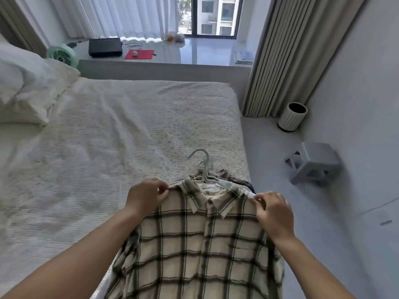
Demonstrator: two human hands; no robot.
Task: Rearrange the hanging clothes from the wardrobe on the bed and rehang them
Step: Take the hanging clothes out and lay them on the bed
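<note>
**A:** Status, big stuff first.

**B:** Bed (121,130) takes up most of the view, ribbed white cover, pillows (23,83) stacked at its left end. Beyond it, the window ledge (205,52) carries a black box (105,47), a red mat (139,54) and a green fan (61,55) at the left corner. Beige curtain (287,57) hangs on the right. On the floor right of the bed: grey step stool (313,162), and a ribbed white bin (292,116) close to the curtain foot.

**A:** Clothes?

**B:** Plaid shirt (194,244), cream with dark checks, lies on top at the bed's near right corner, collar pointing away from me, lower part hanging toward me. It's on a hanger. A bunch of pale hanger hooks (201,165) sticks out past the collar, so several hangers are stacked there. Darker fabric shows under the shirt's right shoulder; can't tell which garments.

**A:** Grip?

**B:** My left hand (146,196) pinches the shirt's left shoulder seam between thumb and fingertips. My right hand (273,213) pinches the right shoulder the same way, fingers curled. Both are on the cloth, on either side of the collar.
</note>
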